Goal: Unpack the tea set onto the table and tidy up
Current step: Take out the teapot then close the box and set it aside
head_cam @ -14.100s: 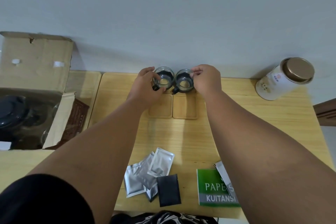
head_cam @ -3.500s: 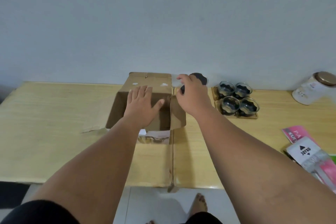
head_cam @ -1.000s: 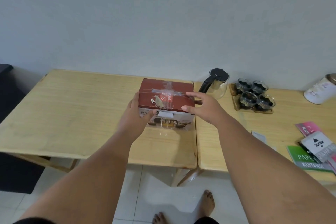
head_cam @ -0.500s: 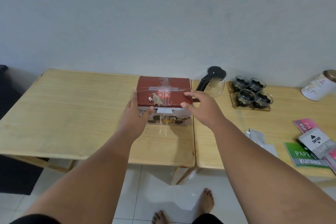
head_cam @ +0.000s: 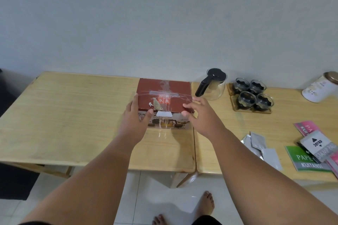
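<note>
The closed red-brown tea set box, taped across its lid, rests on the left wooden table near its right edge. My left hand lies against the box's left side with the thumb on its front face. My right hand is at the box's front right corner, fingers spread, fingertips just at the edge. To the right of the box stands a glass teapot with a black lid and handle. Beyond it, several glass cups sit on wooden coasters.
A white tin with a gold lid lies at the far right by the wall. Silver sachets and green, pink and grey booklets lie on the right table. My bare feet are on the white tiled floor.
The box has come down onto the left table. My right hand has loosened and spread its fingers at the box's corner; my left hand stays on the left side.
</note>
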